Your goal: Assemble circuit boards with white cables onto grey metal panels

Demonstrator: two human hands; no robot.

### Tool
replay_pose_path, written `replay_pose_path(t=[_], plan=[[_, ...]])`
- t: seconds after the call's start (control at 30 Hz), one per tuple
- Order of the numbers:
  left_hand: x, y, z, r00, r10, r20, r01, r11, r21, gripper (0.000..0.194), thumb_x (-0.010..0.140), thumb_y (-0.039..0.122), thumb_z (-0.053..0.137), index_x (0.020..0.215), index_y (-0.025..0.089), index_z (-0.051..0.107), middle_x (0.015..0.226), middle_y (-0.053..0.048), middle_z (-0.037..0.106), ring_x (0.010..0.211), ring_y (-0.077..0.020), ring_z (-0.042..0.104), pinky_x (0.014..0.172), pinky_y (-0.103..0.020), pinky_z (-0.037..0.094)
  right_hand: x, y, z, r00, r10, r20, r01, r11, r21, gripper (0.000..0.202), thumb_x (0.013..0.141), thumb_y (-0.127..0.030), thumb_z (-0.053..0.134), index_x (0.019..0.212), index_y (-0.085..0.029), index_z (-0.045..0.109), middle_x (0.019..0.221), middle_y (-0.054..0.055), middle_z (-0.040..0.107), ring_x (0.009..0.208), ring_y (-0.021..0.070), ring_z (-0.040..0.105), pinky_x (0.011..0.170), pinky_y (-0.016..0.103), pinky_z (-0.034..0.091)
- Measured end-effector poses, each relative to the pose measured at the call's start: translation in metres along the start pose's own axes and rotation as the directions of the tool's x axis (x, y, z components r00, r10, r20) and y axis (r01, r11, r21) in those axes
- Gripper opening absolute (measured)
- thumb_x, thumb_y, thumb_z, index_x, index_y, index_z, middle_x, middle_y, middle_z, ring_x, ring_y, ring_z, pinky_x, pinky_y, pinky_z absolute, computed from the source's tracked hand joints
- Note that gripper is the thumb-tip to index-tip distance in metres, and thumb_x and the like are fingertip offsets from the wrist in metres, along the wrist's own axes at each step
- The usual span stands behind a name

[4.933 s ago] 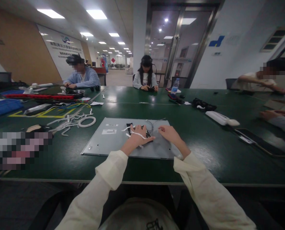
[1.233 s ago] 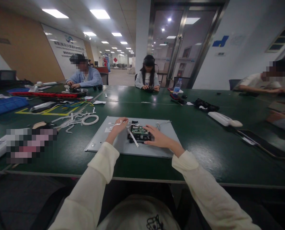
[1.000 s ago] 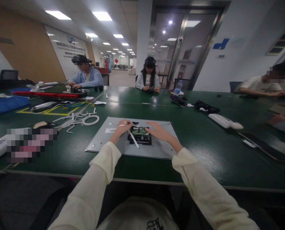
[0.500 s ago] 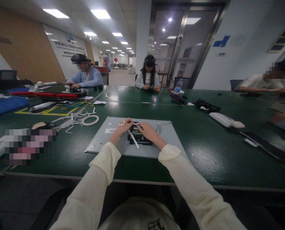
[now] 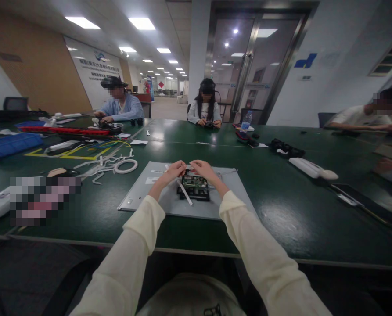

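A black open-cased device (image 5: 200, 193) with a green circuit board (image 5: 193, 181) lies on a light grey panel (image 5: 139, 186) in front of me. My left hand (image 5: 173, 171) is closed in a pinch at the device's far left corner. My right hand (image 5: 203, 169) is pinched just above its far edge, fingertips close to those of the left. What either pinch holds is too small to make out. A white flat strip (image 5: 185, 194) slants over the device's left side, with another white piece showing behind my left hand.
White cable pieces and a tape-like ring (image 5: 126, 166) lie left on the green table (image 5: 281, 188). Further left are a blue tray (image 5: 14, 145) and a blurred-out item. At right lie a white elongated device (image 5: 309, 167) and a dark slab (image 5: 370, 206). Other people sit around the table.
Both hands have lifted slightly and moved away from me, uncovering more of the circuit board. My right fingers have drawn together into a pinch. The view has shifted a little.
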State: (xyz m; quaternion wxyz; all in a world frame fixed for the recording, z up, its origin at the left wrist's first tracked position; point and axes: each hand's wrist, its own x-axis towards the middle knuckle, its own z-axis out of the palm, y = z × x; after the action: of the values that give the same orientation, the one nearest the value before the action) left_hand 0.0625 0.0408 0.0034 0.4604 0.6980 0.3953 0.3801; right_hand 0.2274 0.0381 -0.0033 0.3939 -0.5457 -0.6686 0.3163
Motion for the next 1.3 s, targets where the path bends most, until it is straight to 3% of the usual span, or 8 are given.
replay_pose_path(t=[0.1,0.17,0.3,0.77,1.1,1.3], plan=[[0.007,-0.011,0.0,0.994,-0.001,-0.111,0.022,0.982,0.188,0.016,0.078,0.028,0.047,0.065,0.018,0.045,0.048,0.007,0.04,0.048,-0.0085,0.04,0.052,-0.02,0.034,0.002,0.004,0.003,0.999,-0.003,-0.035,0.001,0.999,-0.046,0.022,0.08,-0.025,0.054,0.094,-0.012,0.064,0.084,0.006,0.068,0.071,0.0121,0.065,0.063,0.02,0.05],[0.01,-0.018,-0.002,0.983,0.054,-0.175,0.013,0.932,0.363,0.014,0.075,0.025,0.051,0.062,0.018,0.048,0.052,0.005,0.045,0.056,-0.0108,0.046,0.059,-0.022,0.038,0.002,0.006,0.005,0.997,-0.01,-0.073,0.004,0.996,-0.095,0.018,0.076,-0.02,0.056,0.089,-0.012,0.066,0.079,0.006,0.068,0.069,0.013,0.065,0.064,0.021,0.05],[0.01,-0.025,-0.007,0.978,0.09,-0.189,0.036,0.819,0.572,0.014,0.073,0.026,0.053,0.06,0.02,0.053,0.059,0.001,0.054,0.071,-0.0162,0.053,0.07,-0.026,0.04,0.001,0.004,0.009,0.991,-0.062,-0.121,0.035,0.977,-0.21,0.013,0.071,-0.016,0.059,0.08,-0.015,0.068,0.077,0.004,0.068,0.075,0.0144,0.064,0.074,0.024,0.048],[0.003,-0.023,-0.01,0.978,0.002,-0.208,0.125,0.794,0.595,0.012,0.072,0.022,0.051,0.064,0.021,0.06,0.057,0.0,0.057,0.067,-0.0174,0.056,0.065,-0.025,0.038,-0.002,0.0,0.019,0.993,-0.113,-0.032,0.092,0.917,-0.388,0.019,0.073,-0.014,0.056,0.083,-0.019,0.072,0.082,0.002,0.07,0.08,0.0137,0.063,0.077,0.021,0.045],[0.002,-0.023,-0.009,0.979,-0.011,-0.205,0.139,0.769,0.624,0.013,0.073,0.023,0.051,0.064,0.021,0.06,0.057,0.0,0.058,0.072,-0.0179,0.057,0.068,-0.025,0.039,-0.003,-0.002,0.017,0.996,-0.074,-0.04,0.052,0.912,-0.407,0.018,0.072,-0.015,0.057,0.081,-0.019,0.072,0.082,0.003,0.07,0.081,0.0148,0.063,0.077,0.021,0.045],[0.001,-0.027,-0.009,0.974,0.016,-0.224,0.137,0.746,0.651,0.012,0.074,0.021,0.05,0.067,0.02,0.059,0.069,-0.004,0.061,0.077,-0.0204,0.057,0.072,-0.029,0.041,0.004,0.001,0.017,0.999,-0.018,-0.049,-0.004,0.912,-0.41,0.015,0.069,-0.016,0.061,0.078,-0.019,0.073,0.076,0.003,0.07,0.077,0.014,0.064,0.069,0.018,0.045]])
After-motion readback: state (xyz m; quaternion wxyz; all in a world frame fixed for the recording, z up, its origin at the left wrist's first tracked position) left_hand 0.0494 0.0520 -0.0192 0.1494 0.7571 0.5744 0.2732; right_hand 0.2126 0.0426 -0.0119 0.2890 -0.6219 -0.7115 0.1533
